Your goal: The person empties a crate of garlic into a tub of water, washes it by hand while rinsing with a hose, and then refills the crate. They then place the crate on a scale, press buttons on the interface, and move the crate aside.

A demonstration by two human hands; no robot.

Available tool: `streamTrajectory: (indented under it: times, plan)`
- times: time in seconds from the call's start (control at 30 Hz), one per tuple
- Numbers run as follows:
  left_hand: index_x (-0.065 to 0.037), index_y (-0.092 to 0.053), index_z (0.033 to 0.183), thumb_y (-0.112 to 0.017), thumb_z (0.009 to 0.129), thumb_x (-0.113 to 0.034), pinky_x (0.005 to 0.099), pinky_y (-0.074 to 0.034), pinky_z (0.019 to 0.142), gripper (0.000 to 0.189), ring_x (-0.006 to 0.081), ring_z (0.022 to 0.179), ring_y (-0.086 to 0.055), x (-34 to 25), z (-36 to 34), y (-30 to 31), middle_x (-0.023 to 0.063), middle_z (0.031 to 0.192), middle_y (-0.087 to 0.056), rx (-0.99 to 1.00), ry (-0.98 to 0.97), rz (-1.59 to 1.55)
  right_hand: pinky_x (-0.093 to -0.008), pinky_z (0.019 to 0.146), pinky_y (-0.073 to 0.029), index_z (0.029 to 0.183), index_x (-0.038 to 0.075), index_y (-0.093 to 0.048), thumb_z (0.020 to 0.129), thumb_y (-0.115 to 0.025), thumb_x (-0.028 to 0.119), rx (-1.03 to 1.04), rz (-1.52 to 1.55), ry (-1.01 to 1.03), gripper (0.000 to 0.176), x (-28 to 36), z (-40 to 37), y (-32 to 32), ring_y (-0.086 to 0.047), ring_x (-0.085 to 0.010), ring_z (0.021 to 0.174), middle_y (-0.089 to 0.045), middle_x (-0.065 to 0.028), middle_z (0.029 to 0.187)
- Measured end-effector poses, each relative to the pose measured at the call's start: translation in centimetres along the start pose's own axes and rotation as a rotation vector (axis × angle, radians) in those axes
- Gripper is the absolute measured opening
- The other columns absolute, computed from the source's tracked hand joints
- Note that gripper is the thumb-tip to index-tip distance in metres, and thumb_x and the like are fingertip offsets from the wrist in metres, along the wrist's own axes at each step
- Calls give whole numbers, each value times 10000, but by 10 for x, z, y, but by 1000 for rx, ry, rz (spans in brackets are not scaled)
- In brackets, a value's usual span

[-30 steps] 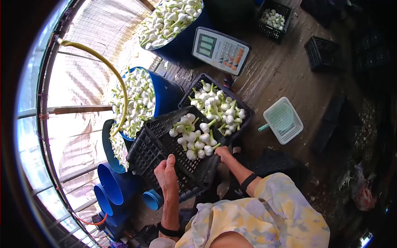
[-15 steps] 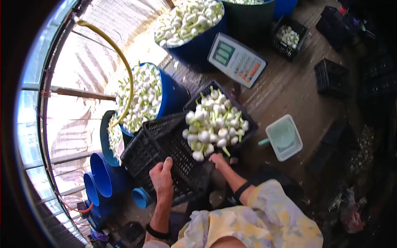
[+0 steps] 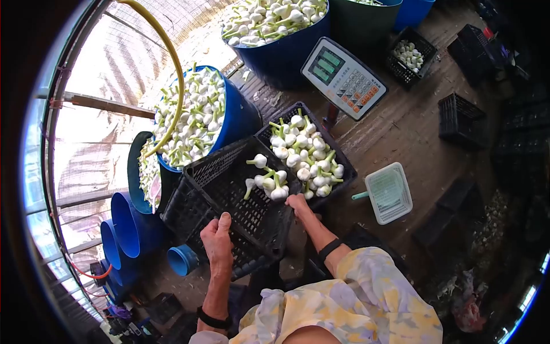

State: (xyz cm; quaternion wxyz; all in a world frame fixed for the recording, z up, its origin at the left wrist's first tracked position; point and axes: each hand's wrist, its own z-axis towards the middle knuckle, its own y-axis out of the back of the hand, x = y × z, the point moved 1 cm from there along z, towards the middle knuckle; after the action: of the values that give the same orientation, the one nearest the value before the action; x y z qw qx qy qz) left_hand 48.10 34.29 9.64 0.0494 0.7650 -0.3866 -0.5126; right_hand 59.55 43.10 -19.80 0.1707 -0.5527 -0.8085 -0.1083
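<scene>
A black plastic crate (image 3: 229,183) is held between my hands in front of me. My left hand (image 3: 217,238) is closed on its near left rim, thumb up. My right hand (image 3: 297,205) grips its right edge; some fingers are hidden. A cluster of garlic bulbs (image 3: 269,182) with green stems lies toward the crate's right side, and the rest of its mesh floor is bare. Against it on the right stands a second black crate (image 3: 339,189), with many garlic bulbs (image 3: 312,155) in it.
A digital scale display (image 3: 344,77) stands behind the second crate. Garlic fills a blue barrel (image 3: 232,114) and a dark blue tub (image 3: 281,60). A pale green basket (image 3: 389,192) with a handled tool lies on the wooden floor (image 3: 366,149). A yellow hose (image 3: 172,51) arches at left.
Much of the garlic heap at the held crate's right side has gone into the second crate, leaving a small cluster. My hands and the held crate have shifted slightly left in view.
</scene>
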Motion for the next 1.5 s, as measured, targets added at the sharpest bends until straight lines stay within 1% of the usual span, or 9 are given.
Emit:
streamTrajectory:
  times: [0.43, 0.57, 0.67, 0.73, 0.83, 1.0, 1.2, 1.4, 1.5]
  plan:
    - [-83, -419, 560, -637, 848, -294, 229, -207, 373, 418, 30, 448, -272, 2, -11, 33, -69, 526, -324, 29, -47, 58, -395, 550, -417, 721, -166, -556, 580, -583, -24, -32, 97, -12, 202, -25, -32, -13, -551, -236, 670, -579, -177, 719]
    - [-77, -423, 558, -610, 838, -215, 239, -218, 405, 364, 34, 475, -290, -47, -52, 34, -61, 541, -361, -2, 33, -20, -392, 519, -403, 637, -125, -538, 584, -603, 32, -71, 77, 17, 178, -21, -60, 9, -541, -214, 652, -569, -146, 680]
    - [-43, -425, 563, -618, 814, -205, 253, -231, 442, 355, 43, 513, -293, -38, -74, 26, -53, 543, -357, 29, 12, 235, -373, 571, -482, 733, -59, -597, 592, -613, -12, -27, 224, -74, 149, -51, -44, 4, -596, -239, 669, -597, -132, 711]
    - [-21, -416, 561, -627, 800, -207, 263, -235, 467, 370, 49, 546, -287, -12, -45, 1, -56, 540, -338, 38, -78, 180, -382, 602, -489, 806, -36, -601, 597, -601, -12, 139, 210, 79, 210, -88, -6, -26, -600, -255, 742, -602, -131, 757]
    - [-28, -401, 545, -640, 816, -220, 268, -218, 462, 408, 47, 549, -275, -17, -3, -8, -75, 548, -326, 3, -167, 278, -397, 540, -461, 747, -49, -574, 602, -559, -26, 180, 248, -148, 147, -59, 25, -39, -566, -250, 611, -570, -117, 698]
    - [-57, -382, 528, -659, 823, -269, 272, -178, 448, 457, 47, 518, -248, 3, -11, -3, -74, 545, -300, 30, -134, 186, -401, 524, -460, 652, -73, -572, 641, -565, -31, 200, 269, -226, 44, -46, 16, -30, -565, -252, 589, -567, -136, 650]
    - [-66, -472, 575, -623, 850, -310, 214, -226, 336, 398, 37, 394, -303, -15, -24, 7, -49, 511, -360, 19, -79, 82, -400, 533, -456, 684, -92, -574, 641, -533, -41, 105, 167, -96, 79, -35, 4, -23, -551, -248, 588, -571, -146, 667]
    - [-67, -439, 586, -629, 843, -193, 220, -214, 396, 343, 23, 463, -280, -44, -53, 19, -77, 555, -352, 2, -8, -104, -408, 524, -492, 715, -97, -567, 616, -564, -32, 97, 270, 45, 118, -11, -41, 15, -580, -267, 587, -574, -149, 682]
    - [-30, -432, 601, -670, 824, -210, 237, -209, 465, 373, 27, 558, -267, -11, -51, 10, -84, 586, -322, 35, -123, 150, -408, 561, -477, 710, -101, -565, 601, -552, -41, 157, 383, -165, 126, -37, -35, -32, -571, -287, 629, -578, -153, 741]
